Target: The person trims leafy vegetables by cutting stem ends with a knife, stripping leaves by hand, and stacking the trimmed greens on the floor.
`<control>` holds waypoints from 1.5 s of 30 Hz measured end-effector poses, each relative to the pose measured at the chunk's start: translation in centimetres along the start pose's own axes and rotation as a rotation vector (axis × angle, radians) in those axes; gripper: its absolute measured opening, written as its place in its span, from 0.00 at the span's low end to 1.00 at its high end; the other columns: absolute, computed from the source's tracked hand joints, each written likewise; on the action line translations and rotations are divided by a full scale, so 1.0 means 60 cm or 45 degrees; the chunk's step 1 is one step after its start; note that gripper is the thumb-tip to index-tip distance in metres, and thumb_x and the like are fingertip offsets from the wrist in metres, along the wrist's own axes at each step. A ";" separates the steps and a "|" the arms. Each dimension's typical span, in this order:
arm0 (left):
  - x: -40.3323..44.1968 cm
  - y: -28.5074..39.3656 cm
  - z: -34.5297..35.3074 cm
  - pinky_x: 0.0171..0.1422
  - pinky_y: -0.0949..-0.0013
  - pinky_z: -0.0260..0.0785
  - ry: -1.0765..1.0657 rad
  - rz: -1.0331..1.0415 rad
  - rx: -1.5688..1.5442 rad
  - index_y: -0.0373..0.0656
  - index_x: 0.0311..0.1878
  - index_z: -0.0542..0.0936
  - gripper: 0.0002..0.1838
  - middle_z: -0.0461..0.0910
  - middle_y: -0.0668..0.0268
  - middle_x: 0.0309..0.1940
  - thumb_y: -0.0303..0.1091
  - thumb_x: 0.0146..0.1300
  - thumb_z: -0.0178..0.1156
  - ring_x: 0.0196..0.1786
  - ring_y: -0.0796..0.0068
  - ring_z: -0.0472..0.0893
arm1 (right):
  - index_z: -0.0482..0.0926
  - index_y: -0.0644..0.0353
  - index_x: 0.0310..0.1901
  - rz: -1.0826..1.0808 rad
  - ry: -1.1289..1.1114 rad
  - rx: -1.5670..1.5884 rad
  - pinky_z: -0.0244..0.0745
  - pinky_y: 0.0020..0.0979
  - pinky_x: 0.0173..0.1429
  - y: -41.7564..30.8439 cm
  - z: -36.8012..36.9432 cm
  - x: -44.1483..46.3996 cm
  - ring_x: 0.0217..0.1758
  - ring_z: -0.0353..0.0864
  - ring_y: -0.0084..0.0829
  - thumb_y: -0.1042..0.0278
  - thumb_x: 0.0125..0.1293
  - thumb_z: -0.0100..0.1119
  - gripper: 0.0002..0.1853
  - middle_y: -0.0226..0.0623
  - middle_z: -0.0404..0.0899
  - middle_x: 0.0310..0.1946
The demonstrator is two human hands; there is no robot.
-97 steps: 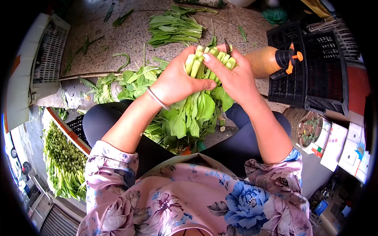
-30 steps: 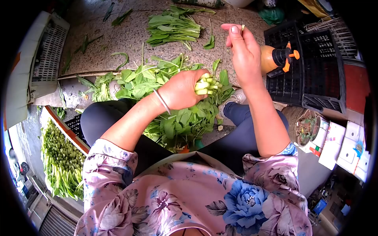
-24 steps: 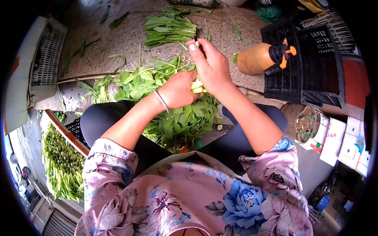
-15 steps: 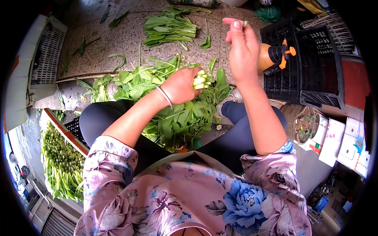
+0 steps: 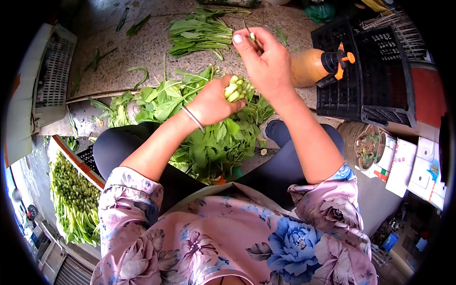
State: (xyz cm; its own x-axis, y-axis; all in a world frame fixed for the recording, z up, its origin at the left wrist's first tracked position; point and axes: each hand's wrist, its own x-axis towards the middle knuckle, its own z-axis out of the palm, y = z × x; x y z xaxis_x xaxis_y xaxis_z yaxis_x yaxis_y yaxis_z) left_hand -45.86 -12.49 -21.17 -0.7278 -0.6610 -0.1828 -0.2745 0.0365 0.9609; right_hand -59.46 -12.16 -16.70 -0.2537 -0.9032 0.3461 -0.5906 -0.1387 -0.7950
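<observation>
My left hand [image 5: 213,102] is wrapped round a bunch of leafy greens [image 5: 237,89], with the pale cut stem ends sticking out on its right side. Up and to the right of the bunch, my right hand [image 5: 266,61] grips a small dark blade [image 5: 256,42], and a short pale stem piece [image 5: 252,35] shows at its fingers. Loose greens [image 5: 164,97] lie under and left of my left hand, and more leaves [image 5: 213,149] hang between my knees. A flat bundle of greens [image 5: 199,35] rests on the stone floor beyond my hands.
An orange spray bottle [image 5: 308,67] lies beside black crates [image 5: 337,90] on the right. White boxes [image 5: 403,164] and a round basket [image 5: 365,149] stand nearer right. A pale crate [image 5: 54,71] is at the left, above a container of stacked greens [image 5: 76,194].
My right hand has swung from the upper right back towards the bunch. My left hand, still round the stems, has shifted slightly left, and the whole view has moved a little.
</observation>
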 end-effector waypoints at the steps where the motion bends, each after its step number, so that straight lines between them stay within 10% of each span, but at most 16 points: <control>1: 0.000 -0.001 -0.003 0.41 0.67 0.69 0.020 -0.002 0.013 0.35 0.39 0.71 0.16 0.77 0.58 0.27 0.30 0.48 0.63 0.32 0.66 0.77 | 0.77 0.59 0.33 0.007 -0.121 -0.056 0.72 0.32 0.30 -0.001 -0.009 0.002 0.25 0.79 0.34 0.48 0.58 0.56 0.19 0.35 0.78 0.21; 8: -0.007 0.028 -0.028 0.41 0.74 0.71 -0.168 -0.148 -0.677 0.33 0.47 0.69 0.20 0.77 0.63 0.31 0.22 0.48 0.60 0.32 0.76 0.77 | 0.76 0.58 0.36 -0.485 -0.527 -0.251 0.73 0.29 0.35 0.008 -0.027 -0.015 0.34 0.78 0.33 0.44 0.50 0.62 0.23 0.35 0.77 0.33; 20: -0.004 0.016 -0.007 0.41 0.71 0.71 -0.079 0.084 -0.316 0.34 0.30 0.75 0.06 0.78 0.64 0.27 0.19 0.47 0.62 0.32 0.75 0.78 | 0.76 0.59 0.31 -0.397 -0.535 -0.240 0.72 0.32 0.31 0.018 -0.010 -0.034 0.28 0.78 0.37 0.53 0.54 0.61 0.16 0.37 0.77 0.25; 23: 0.002 0.002 -0.005 0.54 0.68 0.66 -0.056 0.042 -0.227 0.32 0.56 0.62 0.36 0.73 0.58 0.47 0.26 0.41 0.64 0.49 0.66 0.74 | 0.76 0.59 0.32 -0.338 -0.498 -0.278 0.72 0.32 0.31 0.014 -0.003 -0.035 0.28 0.78 0.38 0.55 0.54 0.60 0.14 0.37 0.77 0.24; 28: 0.005 -0.005 0.011 0.60 0.69 0.62 0.315 0.266 0.071 0.34 0.67 0.40 0.56 0.71 0.52 0.51 0.31 0.38 0.66 0.55 0.61 0.72 | 0.76 0.58 0.29 -0.121 -0.428 -0.439 0.71 0.36 0.29 -0.007 -0.012 -0.035 0.26 0.78 0.41 0.55 0.53 0.58 0.14 0.40 0.76 0.21; 38: 0.002 0.005 -0.004 0.66 0.68 0.54 0.193 0.135 0.106 0.36 0.67 0.45 0.53 0.68 0.55 0.54 0.32 0.38 0.67 0.60 0.66 0.66 | 0.77 0.56 0.32 0.046 -0.457 -0.482 0.72 0.38 0.29 -0.008 -0.010 -0.034 0.25 0.78 0.40 0.54 0.52 0.58 0.14 0.39 0.76 0.19; 45: -0.004 0.013 -0.001 0.56 0.63 0.66 0.213 -0.003 0.389 0.36 0.65 0.47 0.56 0.71 0.43 0.48 0.44 0.36 0.71 0.50 0.52 0.75 | 0.76 0.58 0.31 0.100 -0.389 -0.636 0.72 0.40 0.31 0.002 -0.007 -0.032 0.26 0.79 0.42 0.53 0.52 0.58 0.16 0.40 0.77 0.19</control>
State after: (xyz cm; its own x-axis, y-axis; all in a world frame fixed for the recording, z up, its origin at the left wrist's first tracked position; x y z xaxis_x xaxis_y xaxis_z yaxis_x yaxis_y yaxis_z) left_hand -45.85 -12.35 -20.35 -0.6209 -0.7741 -0.1237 -0.4697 0.2410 0.8493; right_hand -59.37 -10.31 -17.27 -0.1228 -0.9894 0.0777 -0.8871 0.0743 -0.4555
